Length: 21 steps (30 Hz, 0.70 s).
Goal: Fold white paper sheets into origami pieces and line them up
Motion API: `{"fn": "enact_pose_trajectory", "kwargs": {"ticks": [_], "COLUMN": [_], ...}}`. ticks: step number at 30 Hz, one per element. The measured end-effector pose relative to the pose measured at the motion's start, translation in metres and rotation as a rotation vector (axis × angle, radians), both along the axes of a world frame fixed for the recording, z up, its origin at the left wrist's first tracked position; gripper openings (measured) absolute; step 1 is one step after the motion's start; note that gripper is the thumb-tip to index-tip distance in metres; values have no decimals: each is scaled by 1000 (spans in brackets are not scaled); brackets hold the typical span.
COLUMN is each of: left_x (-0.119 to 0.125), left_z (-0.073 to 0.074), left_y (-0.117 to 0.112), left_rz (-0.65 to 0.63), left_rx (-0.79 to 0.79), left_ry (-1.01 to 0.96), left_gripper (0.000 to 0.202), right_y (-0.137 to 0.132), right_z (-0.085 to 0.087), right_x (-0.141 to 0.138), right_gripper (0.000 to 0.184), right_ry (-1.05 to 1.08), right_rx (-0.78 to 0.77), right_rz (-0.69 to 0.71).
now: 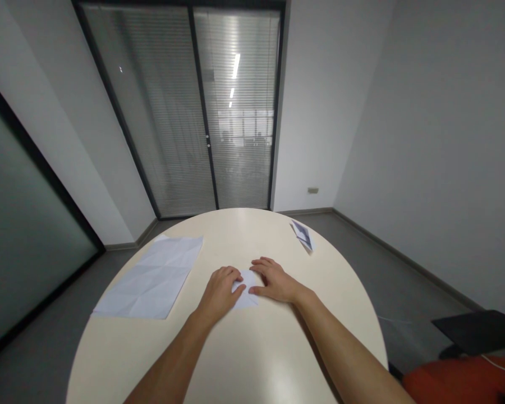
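A small folded white paper (244, 292) lies near the middle of the round cream table (244, 359). My left hand (219, 292) rests on its left part, fingers curled down and pressing on the paper. My right hand (273, 279) covers its right side, fingers laid flat and thumb pressing along the paper's lower edge. Most of the paper is hidden under the two hands.
A large creased white sheet (154, 278) lies flat on the table's left side. A small folded printed paper (303, 234) sits near the far right edge. Glass sliding doors with blinds (202, 112) stand behind the table. An orange seat (467, 379) and a dark chair (475, 328) are at lower right.
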<state>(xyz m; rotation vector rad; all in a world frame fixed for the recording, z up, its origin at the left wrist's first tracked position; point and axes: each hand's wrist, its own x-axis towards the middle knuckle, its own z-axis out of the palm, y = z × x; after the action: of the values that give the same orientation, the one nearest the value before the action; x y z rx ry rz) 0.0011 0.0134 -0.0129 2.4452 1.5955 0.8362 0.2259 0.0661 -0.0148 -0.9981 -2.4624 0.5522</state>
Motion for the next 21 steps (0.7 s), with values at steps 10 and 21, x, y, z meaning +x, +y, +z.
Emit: {"fn": "enact_pose_trajectory", "kwargs": {"ticks": [10,21], "left_x": [3,4], "left_z": [6,9], "left_y": [-1,-8], "left_rz": [-32,-32], "left_rx": [6,-18], "left_ry": [77,76], "left_gripper": [15,26], "right_y": [1,-1], "right_z": [-5,-3], "right_x": [-10,-14], "right_gripper": [50,30], "right_ry": [131,207], "right_rx": [-54,-104], "right_rz": [-127,-119]}}
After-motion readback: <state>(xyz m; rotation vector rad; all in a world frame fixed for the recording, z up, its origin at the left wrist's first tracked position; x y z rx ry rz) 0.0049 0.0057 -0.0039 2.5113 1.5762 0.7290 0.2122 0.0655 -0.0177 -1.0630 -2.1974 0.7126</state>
